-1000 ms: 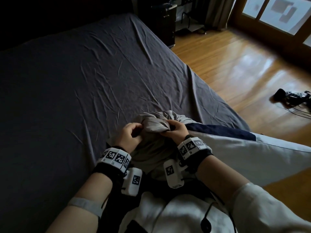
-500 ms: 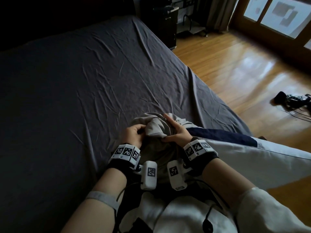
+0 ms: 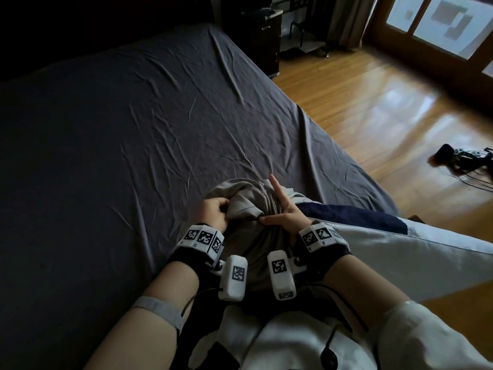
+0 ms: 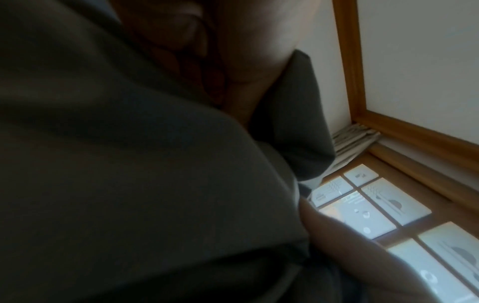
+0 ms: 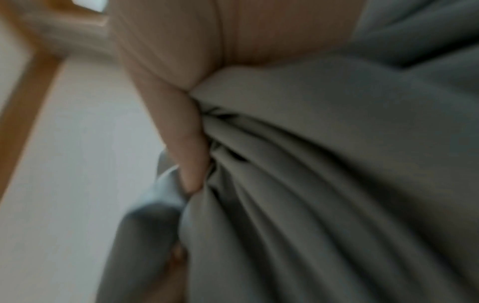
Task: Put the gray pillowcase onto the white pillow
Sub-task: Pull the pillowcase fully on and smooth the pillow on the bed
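Note:
The gray pillowcase (image 3: 248, 198) is bunched up at the near edge of the bed, over the end of the white pillow (image 3: 400, 252), which has a navy band (image 3: 346, 217) and stretches away to the right. My left hand (image 3: 213, 212) grips a gathered fold of the pillowcase from the left. My right hand (image 3: 282, 212) lies against the bunch from the right with its forefinger straight up and its thumb touching the fold. Dark fabric (image 4: 129, 164) fills the left wrist view. In the blurred right wrist view a straight finger (image 5: 189, 143) rests along the gathered pleats (image 5: 311, 164).
The bed's dark gray fitted sheet (image 3: 133, 129) spreads ahead and to the left. Wooden floor (image 3: 373, 102) lies to the right, with a dark cabinet (image 3: 256, 36) at the bed's far corner and a black object with cables (image 3: 453, 156) on the floor.
My right hand has let go of the bunched pillowcase and straightened its fingers. My left hand keeps its grip and has shifted a little toward the right hand.

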